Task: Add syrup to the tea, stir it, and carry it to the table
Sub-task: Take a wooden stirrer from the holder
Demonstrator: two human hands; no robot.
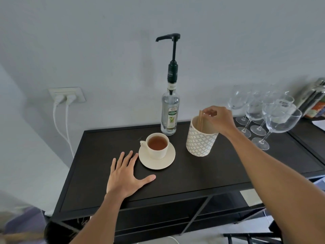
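A cream cup of brown tea [157, 144] stands on a cream saucer [157, 163] on the dark shelf top [202, 173]. Behind it is a clear syrup bottle [170, 111] with a tall black pump. To the right, a patterned paper cup [201, 140] holds wooden stir sticks [200, 120]. My right hand [218, 118] is above that cup, fingertips pinched on the top of the sticks. My left hand [125, 175] lies flat and spread on the shelf top, just left of the saucer, holding nothing.
Several stemmed wine glasses [263, 113] crowd the right end of the shelf top. A wall socket [67, 95] with two white cables is at the left. Packages [314, 101] lean at the far right. Lower shelves show below the front edge.
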